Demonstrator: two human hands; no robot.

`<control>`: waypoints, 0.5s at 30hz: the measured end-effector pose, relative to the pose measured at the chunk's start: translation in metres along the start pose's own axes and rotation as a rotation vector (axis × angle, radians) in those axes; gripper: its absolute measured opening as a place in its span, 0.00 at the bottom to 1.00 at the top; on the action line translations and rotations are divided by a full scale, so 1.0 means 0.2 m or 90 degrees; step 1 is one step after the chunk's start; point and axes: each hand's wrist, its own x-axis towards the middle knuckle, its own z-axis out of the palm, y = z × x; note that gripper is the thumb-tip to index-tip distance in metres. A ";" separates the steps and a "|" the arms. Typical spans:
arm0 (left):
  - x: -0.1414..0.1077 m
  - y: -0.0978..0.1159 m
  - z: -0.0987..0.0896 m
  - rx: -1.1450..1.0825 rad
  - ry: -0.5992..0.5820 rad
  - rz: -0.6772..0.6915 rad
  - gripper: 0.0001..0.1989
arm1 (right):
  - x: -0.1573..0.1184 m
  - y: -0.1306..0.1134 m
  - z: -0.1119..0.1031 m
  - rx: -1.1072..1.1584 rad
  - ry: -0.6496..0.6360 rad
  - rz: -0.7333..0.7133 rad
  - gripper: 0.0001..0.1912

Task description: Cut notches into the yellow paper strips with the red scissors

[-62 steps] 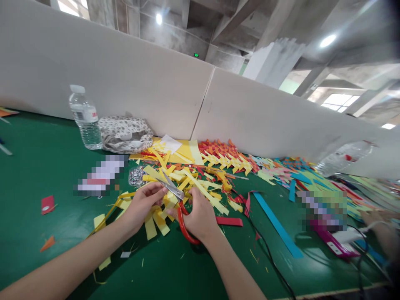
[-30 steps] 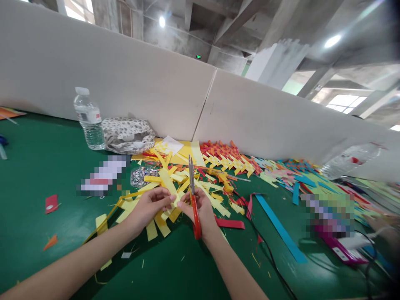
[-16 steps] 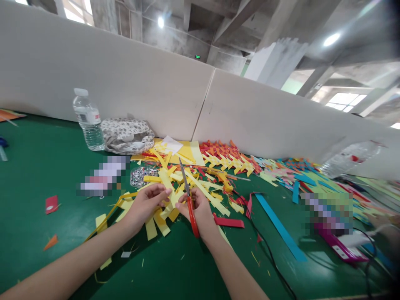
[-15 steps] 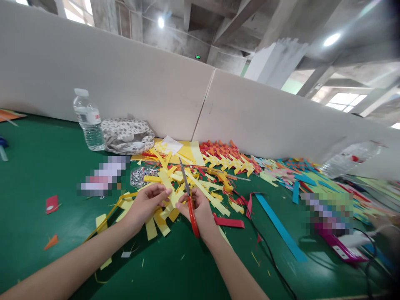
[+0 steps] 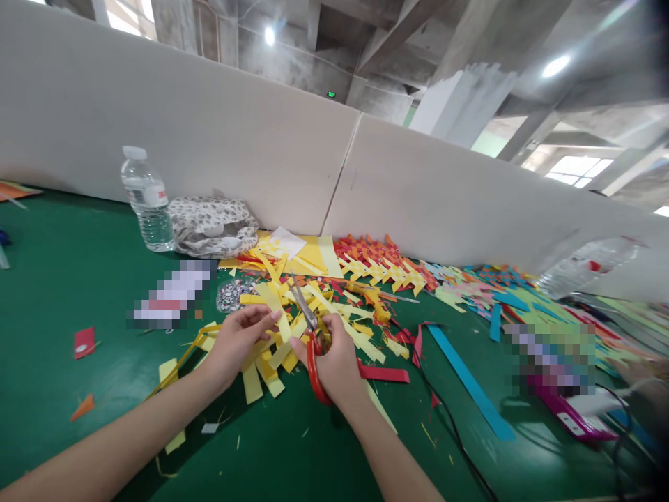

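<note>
In the head view, my left hand [image 5: 240,341] pinches a pale yellow paper strip [image 5: 281,314] between thumb and fingers. Red-handled scissors [image 5: 313,366] are held in my right hand [image 5: 334,359], their slightly parted blades pointing up and away from me. The right thumb and fingertips are close to the lower part of the same strip. Beneath and around both hands lies a loose pile of yellow strips [image 5: 366,341]. A yellow glue gun [image 5: 373,301] lies just beyond the right hand, its dark cable running toward the front edge.
A water bottle [image 5: 147,202] stands beside a patterned cloth pouch [image 5: 214,226] at the back left. Woven paper pieces [image 5: 384,261] lie along the partition. A blue strip [image 5: 467,380] and a purple object [image 5: 572,411] are to the right, near another person's hand [image 5: 642,376].
The scissors have turned in my right hand; their blades now show apart and tilt more to the left. My left hand has shifted slightly left, still on the strip.
</note>
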 end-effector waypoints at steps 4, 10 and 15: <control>0.02 0.00 -0.02 -0.024 0.054 0.008 0.13 | -0.02 -0.01 -0.01 -0.232 0.061 -0.067 0.22; 0.02 0.01 -0.01 -0.048 0.062 0.045 0.10 | -0.02 0.00 0.00 -0.278 0.008 -0.080 0.23; 0.02 0.00 -0.01 -0.047 0.053 0.079 0.08 | -0.02 0.00 0.00 -0.292 -0.022 -0.079 0.21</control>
